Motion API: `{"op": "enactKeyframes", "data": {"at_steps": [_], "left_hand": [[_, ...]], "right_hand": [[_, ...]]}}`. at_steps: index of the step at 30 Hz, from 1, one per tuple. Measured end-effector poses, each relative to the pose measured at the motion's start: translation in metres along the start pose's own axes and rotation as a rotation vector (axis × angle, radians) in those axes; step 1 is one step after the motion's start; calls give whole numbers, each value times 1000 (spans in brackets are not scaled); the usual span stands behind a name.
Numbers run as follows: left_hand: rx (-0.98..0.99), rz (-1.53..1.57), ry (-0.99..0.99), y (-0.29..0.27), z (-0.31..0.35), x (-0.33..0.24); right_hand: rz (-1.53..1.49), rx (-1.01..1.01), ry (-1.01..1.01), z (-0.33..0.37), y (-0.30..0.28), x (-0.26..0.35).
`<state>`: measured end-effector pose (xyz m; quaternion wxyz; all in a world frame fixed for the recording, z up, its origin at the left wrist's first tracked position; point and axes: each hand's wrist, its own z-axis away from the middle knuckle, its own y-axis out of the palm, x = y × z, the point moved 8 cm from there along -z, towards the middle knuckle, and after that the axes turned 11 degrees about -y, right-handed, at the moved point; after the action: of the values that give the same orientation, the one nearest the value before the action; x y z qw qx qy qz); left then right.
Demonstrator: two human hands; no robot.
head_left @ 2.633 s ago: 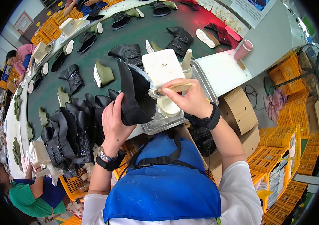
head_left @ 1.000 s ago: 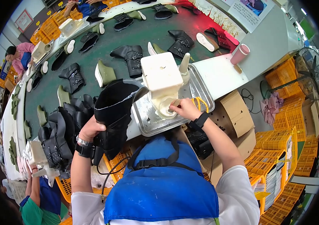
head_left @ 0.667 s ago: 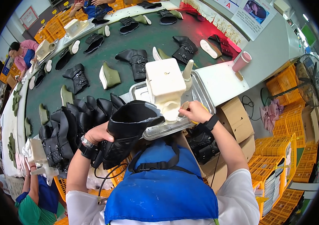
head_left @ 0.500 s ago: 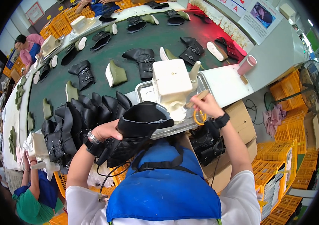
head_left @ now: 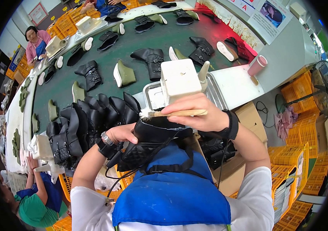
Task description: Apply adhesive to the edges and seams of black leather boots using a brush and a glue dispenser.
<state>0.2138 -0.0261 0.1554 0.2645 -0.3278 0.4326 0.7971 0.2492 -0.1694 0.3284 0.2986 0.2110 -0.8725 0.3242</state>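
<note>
My left hand (head_left: 122,133) is closed on the side of a black quilted boot upper (head_left: 142,152), just in front of my chest, with its wide opening turned up. My right hand (head_left: 200,109) pinches a brush (head_left: 189,112) with a flat wooden handle. Whitish bristles meet the far left rim of the opening. Beyond the right hand, a cream plastic box (head_left: 178,79) stands in a metal tray (head_left: 151,91); the hand hides the box's front. More black boot uppers (head_left: 94,111) are bunched to the left of my left hand.
Black boots and olive boot pieces (head_left: 123,74) lie across the green conveyor belt (head_left: 110,56). A pink cup (head_left: 257,65) stands at the right. Orange crates (head_left: 287,163) and a fan (head_left: 324,90) are on the right. Co-workers sit along the left and far sides.
My right hand has swung left from the box, bringing the brush bristles to the boot's rim. The left hand still grips the boot upper, whose opening has tilted slightly.
</note>
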Motion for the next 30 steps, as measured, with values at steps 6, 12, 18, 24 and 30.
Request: {"op": "enactKeyframes", "data": {"at_steps": [6,12,18,24,30], "left_hand": [[-34,22,36,0,3,0],[-36,26,31,0,6,3],[-63,26,91,-3,9,3],[-59,-21,52,4,10,-1],[-62,-82,22,8,9,-1]], "right_hand": [[149,18,-19,9,3,-19],[163,-15,73,25,-8,-29],[140,-62,235,39,-15,-39],[4,-92,500,62,-15,-64],[94,-59,503,62,-16,-63]]}}
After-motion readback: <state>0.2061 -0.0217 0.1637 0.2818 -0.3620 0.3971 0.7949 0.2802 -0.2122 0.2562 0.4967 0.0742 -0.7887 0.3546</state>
